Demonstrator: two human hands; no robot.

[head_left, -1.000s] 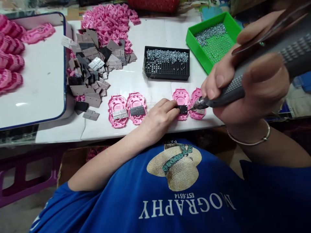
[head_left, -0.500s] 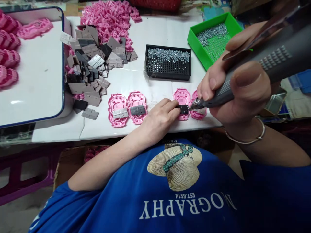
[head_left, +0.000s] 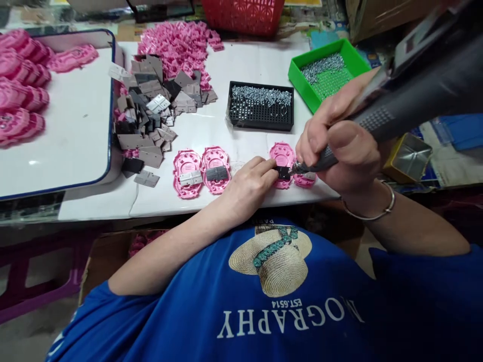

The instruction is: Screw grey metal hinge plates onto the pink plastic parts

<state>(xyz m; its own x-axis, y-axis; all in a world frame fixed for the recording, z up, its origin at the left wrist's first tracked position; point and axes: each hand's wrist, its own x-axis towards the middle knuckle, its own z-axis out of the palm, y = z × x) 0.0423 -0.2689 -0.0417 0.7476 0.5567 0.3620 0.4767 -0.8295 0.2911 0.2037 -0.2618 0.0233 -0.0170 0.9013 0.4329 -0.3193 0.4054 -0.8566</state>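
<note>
My right hand [head_left: 341, 151] grips a grey electric screwdriver [head_left: 396, 108], its tip resting on a small black plate [head_left: 284, 173]. That plate lies on a pink paw-shaped shell [head_left: 281, 157] near the table's front edge. My left hand [head_left: 251, 183] pinches the black plate's left end with thumb and fingers and holds it down. A second pink shell [head_left: 305, 179] lies partly hidden under my right hand. Two more pink shells [head_left: 199, 168] with grey plates on them lie side by side to the left.
A black tray of screws [head_left: 261, 104] and a green tray of screws [head_left: 327, 70] stand behind the shells. A heap of grey plates [head_left: 151, 110] and a pile of pink parts [head_left: 177, 42] lie at the back left. A white board [head_left: 64, 125] carries pink shells. A metal tin [head_left: 409, 156] sits right.
The view has shifted a little, and my right hand with the screwdriver has drawn lower and closer to the shell. My left hand stays pinched on the black plate.
</note>
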